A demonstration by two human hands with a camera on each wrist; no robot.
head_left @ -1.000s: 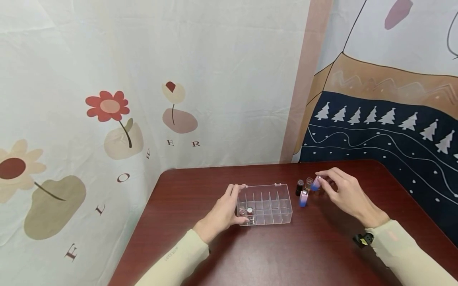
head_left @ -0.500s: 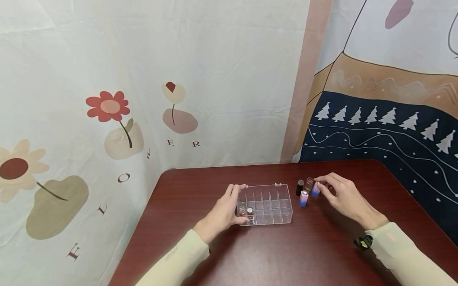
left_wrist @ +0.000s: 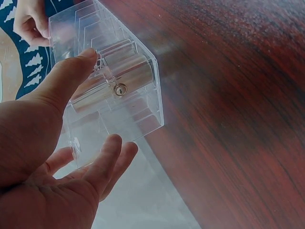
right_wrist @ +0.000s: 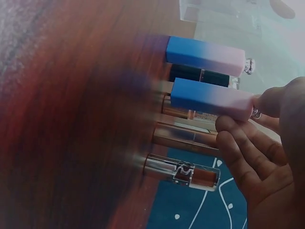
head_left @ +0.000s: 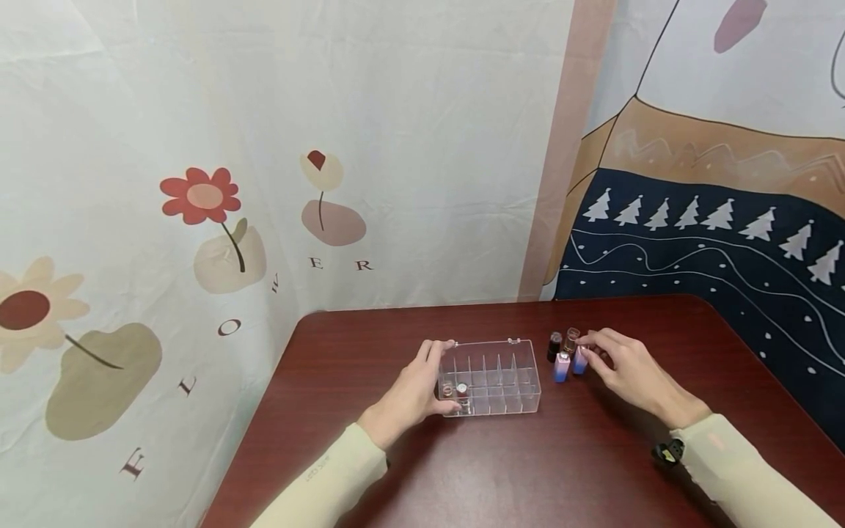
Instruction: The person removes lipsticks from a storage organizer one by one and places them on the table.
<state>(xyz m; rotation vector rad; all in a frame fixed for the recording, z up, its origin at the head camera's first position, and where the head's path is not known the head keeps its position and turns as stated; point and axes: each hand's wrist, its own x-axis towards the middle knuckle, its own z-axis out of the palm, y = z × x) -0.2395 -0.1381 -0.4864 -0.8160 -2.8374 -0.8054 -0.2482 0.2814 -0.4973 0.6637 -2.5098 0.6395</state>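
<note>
Your dark red wooden table (head_left: 502, 462) carries a clear plastic compartment box (head_left: 490, 377), with upright lipstick tubes (head_left: 561, 366) at its 3 o'clock.

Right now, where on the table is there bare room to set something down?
Bare wood lies in front of the clear box, between both sleeves, and behind it toward the wall. It is crowded right of the box: lipstick tubes stand clustered at the right hand.

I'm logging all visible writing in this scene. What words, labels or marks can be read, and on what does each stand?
"FLOWER": loose brown letters arcing across the flower-print wall cloth, ending near.
Small dark print on the left sleeve: too small to read.
Pale mark on the clear tube with brown fill near the right hand: looks like an "M", too blurred to be sure.
The gradient tubes show no text.
</note>
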